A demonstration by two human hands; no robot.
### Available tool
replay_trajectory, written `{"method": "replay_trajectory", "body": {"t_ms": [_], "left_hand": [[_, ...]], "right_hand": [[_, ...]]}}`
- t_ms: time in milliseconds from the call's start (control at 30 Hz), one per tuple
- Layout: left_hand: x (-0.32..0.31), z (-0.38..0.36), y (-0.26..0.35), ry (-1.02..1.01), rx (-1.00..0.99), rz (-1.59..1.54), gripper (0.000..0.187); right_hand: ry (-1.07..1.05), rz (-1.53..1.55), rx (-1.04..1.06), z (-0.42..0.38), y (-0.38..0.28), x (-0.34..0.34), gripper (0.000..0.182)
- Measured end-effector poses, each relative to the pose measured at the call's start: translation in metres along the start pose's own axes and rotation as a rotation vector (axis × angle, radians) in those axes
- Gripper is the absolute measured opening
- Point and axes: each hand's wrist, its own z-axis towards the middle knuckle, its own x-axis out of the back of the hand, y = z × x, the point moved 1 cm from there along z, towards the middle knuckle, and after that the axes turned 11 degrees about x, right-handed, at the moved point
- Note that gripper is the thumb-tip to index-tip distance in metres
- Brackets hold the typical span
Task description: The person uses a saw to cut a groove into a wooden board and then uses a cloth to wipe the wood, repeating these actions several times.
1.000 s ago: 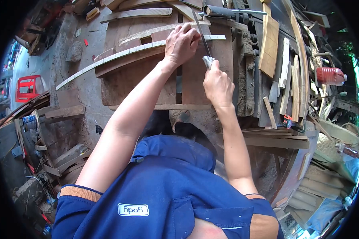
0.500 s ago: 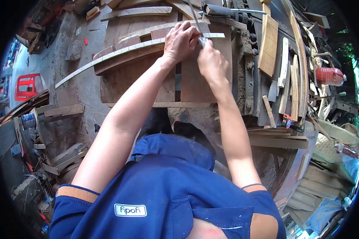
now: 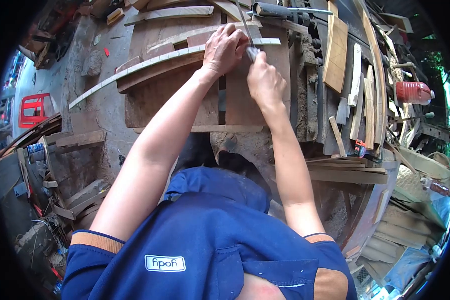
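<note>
A long, pale wooden strip (image 3: 150,62) with evenly spaced cross marks lies over a curved brown board (image 3: 160,73) on the workbench. My left hand (image 3: 225,50) is closed over the strip near its right part, fingers bent and pressed down. Close beside it, my right hand (image 3: 266,82) grips the light-coloured handle of a narrow-bladed hand saw (image 3: 245,22). The blade is seen nearly edge-on and points away from me, crossing the strip just right of my left fingers. My left fingertips and the exact contact of the blade are hidden.
Several curved wood pieces (image 3: 170,14) lie at the back of the bench. On the right are a wide board (image 3: 336,55), narrow offcuts (image 3: 355,75) and a red-filled bottle (image 3: 414,93). A red plastic stool (image 3: 33,110) stands on the left, near stacked scrap wood (image 3: 80,139).
My right hand and the saw have shifted very slightly, and the whole view has moved a little. My left hand keeps its hold on the strip.
</note>
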Motion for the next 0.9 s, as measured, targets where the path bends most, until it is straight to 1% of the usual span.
{"method": "replay_trajectory", "body": {"t_ms": [133, 167, 200, 267, 433, 500, 600, 733, 833, 867, 900], "left_hand": [[-0.001, 0.003, -0.001, 0.023, -0.011, 0.030, 0.013], [-0.001, 0.003, -0.002, 0.007, 0.011, 0.017, 0.014], [-0.001, 0.003, -0.001, 0.032, -0.002, -0.003, 0.014], [0.002, 0.003, -0.003, -0.010, 0.017, -0.044, 0.015], [0.001, 0.003, -0.001, 0.011, 0.002, -0.025, 0.014], [0.002, 0.003, -0.003, 0.023, -0.024, -0.019, 0.012], [-0.001, 0.003, -0.003, 0.034, -0.016, -0.003, 0.012], [0.003, 0.002, -0.003, -0.001, -0.007, 0.005, 0.013], [0.000, 0.007, 0.000, 0.014, -0.003, 0.012, 0.013], [0.001, 0.003, -0.001, 0.014, 0.001, 0.022, 0.013], [0.002, 0.003, -0.003, -0.005, -0.008, 0.001, 0.013]], "right_hand": [[-0.083, 0.008, -0.046, -0.031, -0.001, 0.010, 0.015], [-0.054, 0.023, -0.027, -0.025, 0.002, 0.005, 0.015], [-0.057, 0.024, -0.033, -0.020, 0.002, 0.002, 0.015], [-0.040, -0.008, -0.033, -0.004, -0.003, 0.003, 0.016], [-0.086, 0.019, -0.039, -0.004, -0.003, 0.004, 0.016], [0.014, 0.056, -0.023, 0.003, 0.003, -0.005, 0.022], [-0.014, 0.009, -0.004, 0.019, 0.000, -0.001, 0.018], [-0.020, 0.011, 0.006, 0.005, -0.003, 0.007, 0.018], [-0.141, -0.019, -0.036, -0.019, 0.000, 0.019, 0.020], [-0.149, -0.015, -0.031, -0.013, -0.001, 0.017, 0.020], [-0.113, 0.003, -0.008, -0.002, -0.001, 0.015, 0.021]]}}
